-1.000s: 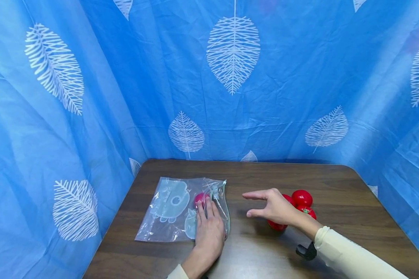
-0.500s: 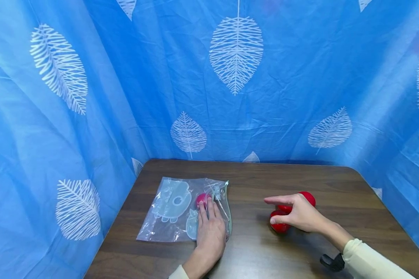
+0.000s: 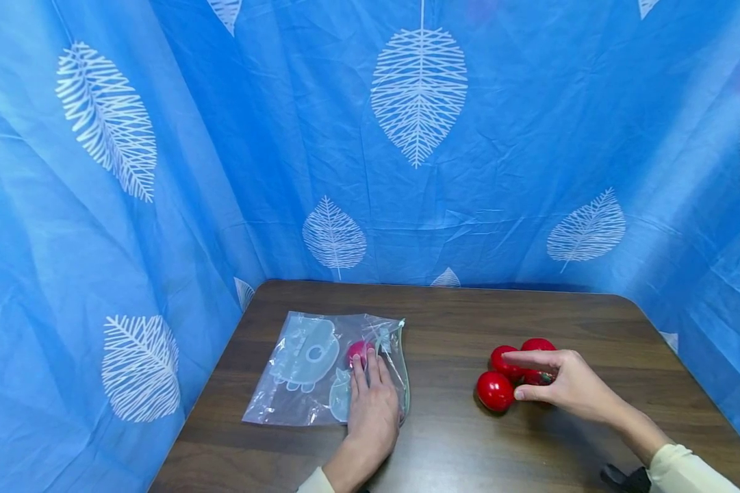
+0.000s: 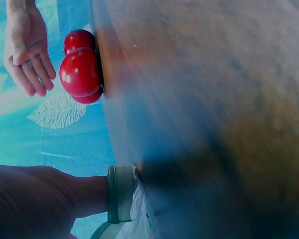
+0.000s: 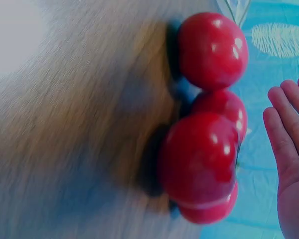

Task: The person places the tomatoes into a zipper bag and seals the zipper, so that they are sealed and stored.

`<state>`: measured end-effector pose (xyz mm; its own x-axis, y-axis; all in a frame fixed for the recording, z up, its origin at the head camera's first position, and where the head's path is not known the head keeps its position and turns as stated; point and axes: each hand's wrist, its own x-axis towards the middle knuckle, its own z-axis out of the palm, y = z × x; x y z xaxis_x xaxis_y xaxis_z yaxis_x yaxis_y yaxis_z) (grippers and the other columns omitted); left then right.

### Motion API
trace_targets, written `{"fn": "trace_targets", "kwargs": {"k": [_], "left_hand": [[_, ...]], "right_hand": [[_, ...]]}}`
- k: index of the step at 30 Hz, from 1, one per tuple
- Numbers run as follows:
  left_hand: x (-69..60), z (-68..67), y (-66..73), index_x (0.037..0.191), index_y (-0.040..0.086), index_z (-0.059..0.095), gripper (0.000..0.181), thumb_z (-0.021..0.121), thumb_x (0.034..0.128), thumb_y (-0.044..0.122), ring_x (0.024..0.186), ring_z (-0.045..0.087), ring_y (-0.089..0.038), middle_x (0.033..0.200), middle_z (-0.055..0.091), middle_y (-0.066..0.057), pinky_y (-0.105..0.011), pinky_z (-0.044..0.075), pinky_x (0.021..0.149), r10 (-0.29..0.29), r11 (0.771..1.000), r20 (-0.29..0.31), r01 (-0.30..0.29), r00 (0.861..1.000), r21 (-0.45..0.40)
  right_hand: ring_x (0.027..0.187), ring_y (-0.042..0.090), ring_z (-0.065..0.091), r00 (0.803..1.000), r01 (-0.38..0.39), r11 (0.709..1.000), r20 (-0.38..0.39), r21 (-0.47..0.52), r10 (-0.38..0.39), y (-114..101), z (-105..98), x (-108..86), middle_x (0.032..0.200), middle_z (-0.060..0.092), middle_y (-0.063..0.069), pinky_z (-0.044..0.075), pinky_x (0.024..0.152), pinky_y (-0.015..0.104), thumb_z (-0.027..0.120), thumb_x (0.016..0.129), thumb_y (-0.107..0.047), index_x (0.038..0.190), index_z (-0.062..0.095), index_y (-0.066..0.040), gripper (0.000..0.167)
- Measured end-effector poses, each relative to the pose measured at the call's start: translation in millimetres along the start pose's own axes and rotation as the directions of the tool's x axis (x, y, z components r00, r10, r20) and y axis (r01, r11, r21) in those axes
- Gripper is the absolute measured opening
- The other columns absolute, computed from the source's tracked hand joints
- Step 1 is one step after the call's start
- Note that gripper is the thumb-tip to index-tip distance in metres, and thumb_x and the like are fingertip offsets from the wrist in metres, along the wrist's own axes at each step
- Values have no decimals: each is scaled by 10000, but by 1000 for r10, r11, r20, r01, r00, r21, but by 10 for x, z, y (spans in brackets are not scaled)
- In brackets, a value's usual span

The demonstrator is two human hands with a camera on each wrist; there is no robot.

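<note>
A clear plastic bag (image 3: 265,404) with pale blue printed shapes and a green-edged opening lies flat on the left of the table. Inside it is a pink-red round object (image 3: 357,352). My left hand (image 3: 372,414) rests on the bag's right part, its fingertips at that object. To the right, several shiny red tomatoes (image 3: 495,392) sit in a cluster. Over the cluster's right side hovers my right hand (image 3: 576,387), thumb and fingers apart, holding nothing. In the right wrist view the tomatoes (image 5: 199,159) stand beside the hand (image 5: 294,149), with a gap between.
The brown wooden table (image 3: 443,315) has a rounded far right corner. Blue curtains (image 3: 271,137) with white leaf prints hang behind it and at both sides. A black strap piece (image 3: 627,479) hangs under the right sleeve (image 3: 684,469).
My right hand has moved rightward across the tomatoes, uncovering the front left one. The left hand has stayed on the bag. The head view has shifted slightly.
</note>
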<state>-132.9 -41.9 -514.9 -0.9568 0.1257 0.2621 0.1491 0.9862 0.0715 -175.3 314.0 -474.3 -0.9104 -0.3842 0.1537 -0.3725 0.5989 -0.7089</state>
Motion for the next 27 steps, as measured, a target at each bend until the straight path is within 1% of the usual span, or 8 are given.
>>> {"fn": "trace_targets", "kwargs": {"k": [2, 5, 6, 8, 12, 19, 24, 27], "left_hand": [[1, 2, 3, 1533, -140, 506, 1090, 1021, 710, 354, 1507, 462, -579, 1640, 477, -324, -553, 467, 1232, -1, 1000, 6, 1, 1000, -4], [2, 3, 2, 1540, -139, 496, 1101, 1023, 710, 357, 1512, 456, -578, 1647, 467, -323, -555, 461, 1236, -2, 1000, 20, 2, 1000, -10], [3, 2, 1, 1542, -139, 493, 1103, 1021, 711, 359, 1513, 453, -579, 1650, 463, -324, -556, 460, 1238, 0, 1000, 23, 1, 1000, -9], [7, 3, -3, 1542, -139, 492, 1107, 1023, 710, 362, 1515, 450, -580, 1651, 460, -326, -558, 458, 1239, 3, 1000, 24, -3, 1000, -8], [12, 4, -11, 1536, -140, 497, 1094, 1021, 715, 357, 1514, 447, -586, 1647, 460, -332, -564, 454, 1241, 10, 1000, 18, -10, 1000, -5], [8, 2, -9, 1546, -140, 485, 1086, 1010, 728, 346, 1520, 436, -588, 1661, 442, -333, -562, 462, 1234, 8, 1000, 39, -7, 999, -5], [7, -1, -18, 1539, -136, 494, 1071, 1012, 724, 326, 1522, 436, -584, 1651, 452, -333, -568, 441, 1250, 9, 1000, 31, -9, 999, -18], [1, 2, -21, 1537, -137, 496, 1074, 1016, 719, 327, 1521, 437, -585, 1648, 455, -334, -570, 433, 1255, 9, 1000, 31, -8, 999, -25]], "right_hand": [[1157, 61, 747, 1000, -11, 1000, -4, -9, 11, 18, -51, -52, 1326, 798, 49, 655, 878, 281, 955, 860, -258, 1388, 766, -206, 564], [1179, -121, 647, 999, -36, 999, -18, -32, 35, 41, -131, -133, 1346, 791, 49, 640, 900, 259, 949, 867, -271, 1393, 765, -209, 561], [1187, -162, 610, 999, -46, 998, -25, -39, 45, 50, -159, -159, 1350, 790, 48, 631, 906, 245, 948, 868, -274, 1392, 766, -210, 558], [1197, -194, 581, 998, -59, 997, -36, -48, 57, 73, -208, -202, 1354, 789, 48, 619, 921, 227, 947, 870, -269, 1390, 767, -202, 554], [1192, -180, 606, 996, -69, 995, -56, -66, 65, 139, -278, -276, 1336, 796, 62, 585, 929, 166, 954, 862, -261, 1370, 777, -183, 544], [1163, -134, 661, 992, -104, 993, -75, -60, 100, 283, -362, -386, 1336, 793, 94, 575, 904, 133, 947, 872, -276, 1369, 772, -153, 541], [1175, -149, 650, 990, -105, 994, -97, -27, 102, 390, -394, -464, 1315, 801, 11, 583, 887, 123, 933, 888, -225, 1362, 767, -109, 515], [1179, -157, 643, 988, -118, 993, -98, -7, 116, 451, -399, -497, 1329, 796, 21, 597, 879, 140, 922, 900, -211, 1375, 755, -82, 519]]}}
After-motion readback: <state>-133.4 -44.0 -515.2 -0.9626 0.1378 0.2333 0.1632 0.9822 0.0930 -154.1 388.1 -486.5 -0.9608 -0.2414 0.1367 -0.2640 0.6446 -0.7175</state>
